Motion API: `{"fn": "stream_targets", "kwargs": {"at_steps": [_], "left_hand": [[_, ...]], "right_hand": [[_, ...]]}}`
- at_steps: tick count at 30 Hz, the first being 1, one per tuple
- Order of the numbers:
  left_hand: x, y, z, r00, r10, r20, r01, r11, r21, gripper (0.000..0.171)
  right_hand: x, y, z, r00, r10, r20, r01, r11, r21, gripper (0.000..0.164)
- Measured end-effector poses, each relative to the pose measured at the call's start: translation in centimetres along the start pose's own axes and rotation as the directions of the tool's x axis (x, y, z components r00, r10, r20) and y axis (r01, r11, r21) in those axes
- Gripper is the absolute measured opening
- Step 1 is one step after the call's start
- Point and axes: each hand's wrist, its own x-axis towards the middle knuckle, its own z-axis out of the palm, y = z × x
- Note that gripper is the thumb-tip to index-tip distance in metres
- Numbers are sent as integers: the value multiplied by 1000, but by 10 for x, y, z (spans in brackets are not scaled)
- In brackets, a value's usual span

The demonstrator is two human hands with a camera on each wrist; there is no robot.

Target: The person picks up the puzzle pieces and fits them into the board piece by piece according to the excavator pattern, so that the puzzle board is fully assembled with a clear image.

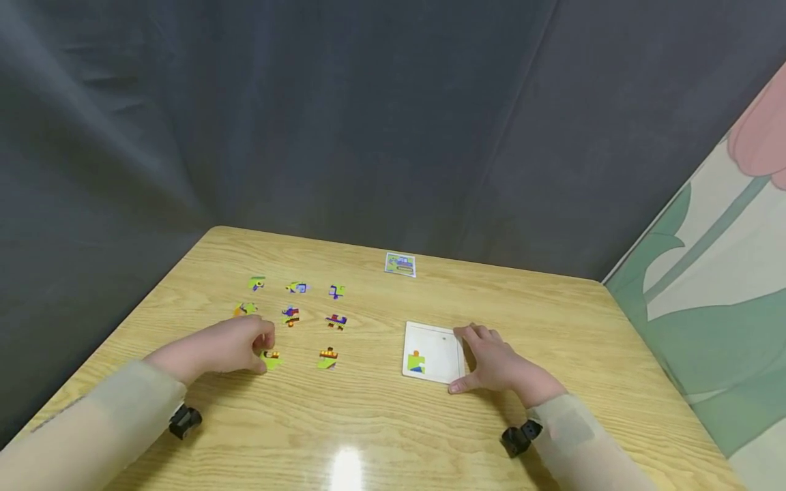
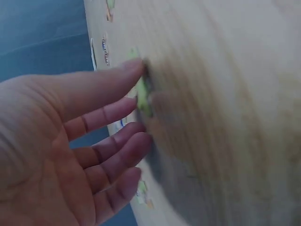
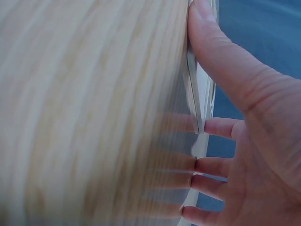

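My left hand (image 1: 236, 344) is low over the table's left side. Its thumb and index fingertips are at the edges of a green puzzle piece (image 2: 143, 94), pinching it close to the wood; the other fingers are loosely bent. My right hand (image 1: 494, 361) holds a white square puzzle tray (image 1: 430, 341) by its right side, thumb at the near edge and index finger by the far corner. In the right wrist view, its other fingertips rest on the table beside the tray. One green piece with an orange knob (image 1: 416, 363) lies in the tray's near left corner.
Several loose puzzle pieces (image 1: 291, 315) lie in rough rows on the left, one (image 1: 328, 358) just right of my left hand. A small picture card (image 1: 400, 264) showing an excavator lies toward the back of the wooden table (image 1: 368, 423). A dark curtain (image 1: 368, 123) hangs behind.
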Motion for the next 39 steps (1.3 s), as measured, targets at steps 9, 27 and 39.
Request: {"fn": "stream_targets", "kwargs": {"at_steps": [9,27,39], "left_hand": [[-3,-1,3,999,23,-42,-24,999,-41,33],[63,70,-9,969,246,7,-234,932,-276,16],[139,157,50,955,296,26,-270,899,-345,15]], "right_hand": [[-1,0,-1,1000,-15,1,15,1000,-2,115],[-1,0,0,1000,-13,-10,13,1000,2,115],[4,-3,1,1000,-4,-2,4,1000,2,115]]}}
